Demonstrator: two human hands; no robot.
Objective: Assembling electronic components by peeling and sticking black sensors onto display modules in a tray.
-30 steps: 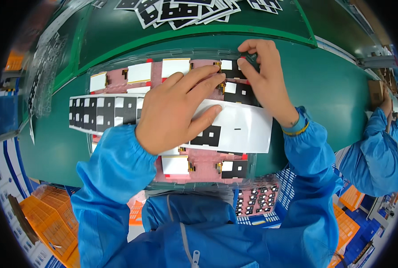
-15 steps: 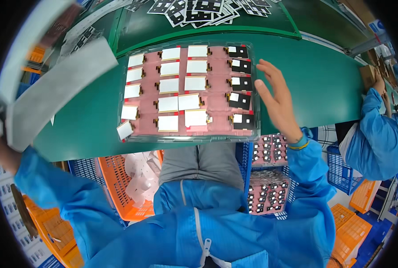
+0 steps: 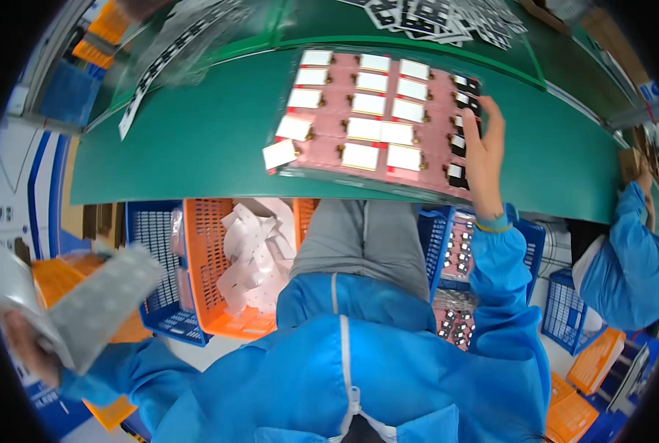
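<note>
Left hand (image 3: 30,348), 8 o'clock: grip closed on blurred pale strip (image 3: 111,299), long axis pointing between 1 and 2 o'clock. Pink-lined tray (image 3: 332,131) lies on table (image 3: 159,166) at 1 o'clock, long axis near 9-to-3. Right hand (image 3: 485,162) at its 3 o'clock edge; cannot tell grip.

orange basket (image 3: 205,269) beside blue basket (image 3: 154,258)

Jacket (image 3: 270,369): was bright blue, slightly shiny, creased | Zip (image 3: 337,310): ran pale grey down the front, with a pale pull tab (image 3: 354,395) | Sleeves (image 3: 501,292): were long, matching blue | Wristband (image 3: 492,221): looked yellowish, right wrist | Trousers (image 3: 333,244): were plain grey, centre-seamed
</note>
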